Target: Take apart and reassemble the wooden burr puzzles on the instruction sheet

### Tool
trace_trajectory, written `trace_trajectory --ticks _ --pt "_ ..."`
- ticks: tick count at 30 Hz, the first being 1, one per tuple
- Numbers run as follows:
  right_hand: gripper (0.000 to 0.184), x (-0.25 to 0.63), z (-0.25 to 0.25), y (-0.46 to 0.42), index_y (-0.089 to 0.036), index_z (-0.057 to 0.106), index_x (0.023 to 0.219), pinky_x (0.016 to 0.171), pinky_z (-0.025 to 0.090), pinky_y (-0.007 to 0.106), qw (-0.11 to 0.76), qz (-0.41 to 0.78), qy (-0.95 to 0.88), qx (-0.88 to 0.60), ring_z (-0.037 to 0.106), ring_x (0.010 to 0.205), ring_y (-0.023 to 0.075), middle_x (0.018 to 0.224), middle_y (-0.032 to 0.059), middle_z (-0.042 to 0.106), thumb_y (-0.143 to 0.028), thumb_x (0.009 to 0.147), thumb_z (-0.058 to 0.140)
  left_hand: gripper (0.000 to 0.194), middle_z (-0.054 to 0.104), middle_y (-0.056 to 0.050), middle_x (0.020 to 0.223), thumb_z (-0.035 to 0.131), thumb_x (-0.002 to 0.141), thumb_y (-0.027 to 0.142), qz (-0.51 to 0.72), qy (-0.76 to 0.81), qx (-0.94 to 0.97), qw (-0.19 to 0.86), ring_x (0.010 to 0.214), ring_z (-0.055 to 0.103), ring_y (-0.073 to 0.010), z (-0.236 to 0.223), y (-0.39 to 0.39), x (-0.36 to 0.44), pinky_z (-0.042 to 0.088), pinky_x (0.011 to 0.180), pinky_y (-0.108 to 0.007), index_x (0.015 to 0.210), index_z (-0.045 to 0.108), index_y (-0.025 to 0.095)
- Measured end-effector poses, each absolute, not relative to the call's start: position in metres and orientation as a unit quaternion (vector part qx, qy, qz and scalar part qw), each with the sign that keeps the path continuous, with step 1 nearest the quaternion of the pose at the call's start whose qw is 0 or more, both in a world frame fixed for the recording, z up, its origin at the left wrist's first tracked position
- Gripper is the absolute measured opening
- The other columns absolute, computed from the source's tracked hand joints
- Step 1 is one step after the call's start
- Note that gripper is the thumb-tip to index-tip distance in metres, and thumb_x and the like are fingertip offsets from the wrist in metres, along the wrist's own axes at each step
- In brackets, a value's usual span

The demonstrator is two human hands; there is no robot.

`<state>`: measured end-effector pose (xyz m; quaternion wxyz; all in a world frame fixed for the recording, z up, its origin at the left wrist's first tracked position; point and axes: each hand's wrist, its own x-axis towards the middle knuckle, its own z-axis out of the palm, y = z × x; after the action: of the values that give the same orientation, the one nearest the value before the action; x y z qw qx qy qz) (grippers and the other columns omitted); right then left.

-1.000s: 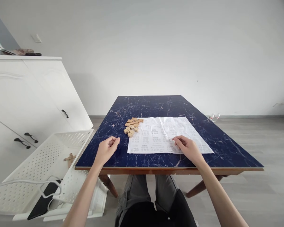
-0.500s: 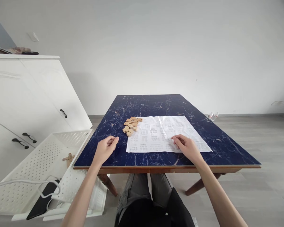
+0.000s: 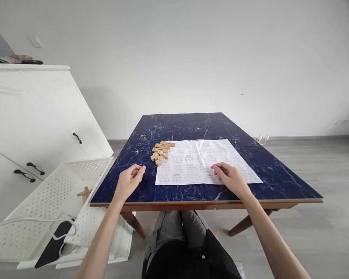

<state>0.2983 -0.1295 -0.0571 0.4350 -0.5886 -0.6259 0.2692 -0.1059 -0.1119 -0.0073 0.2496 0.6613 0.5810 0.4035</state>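
L hand (image 3: 130, 179), fingers curled nearly closed, left of creased printed paper sheet (image 3: 192, 170). R hand (image 3: 230, 178), loosely curled, over sheet's near part; wooden blocks (image 3: 159, 158) ahead-right of L hand.

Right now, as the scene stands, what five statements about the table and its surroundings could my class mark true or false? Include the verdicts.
1. The right hand is over the paper. True.
2. The left hand is over the paper. False: it is left of the paper.
3. The wooden pieces are by the paper's left edge. True.
4. The tabletop is plain white. False: it is dark blue with pale veins.
5. A pale cable crosses the basket. True.
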Motion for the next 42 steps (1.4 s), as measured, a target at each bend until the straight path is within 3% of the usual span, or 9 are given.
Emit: trace_trajectory --ticks 42 --pt "0.05 0.2967 -0.0565 -0.1305 -0.022 0.076 0.101 0.064 0.05 0.033 0.455 0.278 -0.612 -0.584 0.065 0.068 0.0212 0.081 0.0063 0.074 -0.068 0.099 0.057 0.046 0.059 0.002 0.061 0.064 0.094 0.064 0.397 0.584 0.665 0.243 0.059 0.056 -0.0158 -0.0019 -0.1145 -0.1047 0.042 0.06 -0.026 0.076 0.062 0.022"
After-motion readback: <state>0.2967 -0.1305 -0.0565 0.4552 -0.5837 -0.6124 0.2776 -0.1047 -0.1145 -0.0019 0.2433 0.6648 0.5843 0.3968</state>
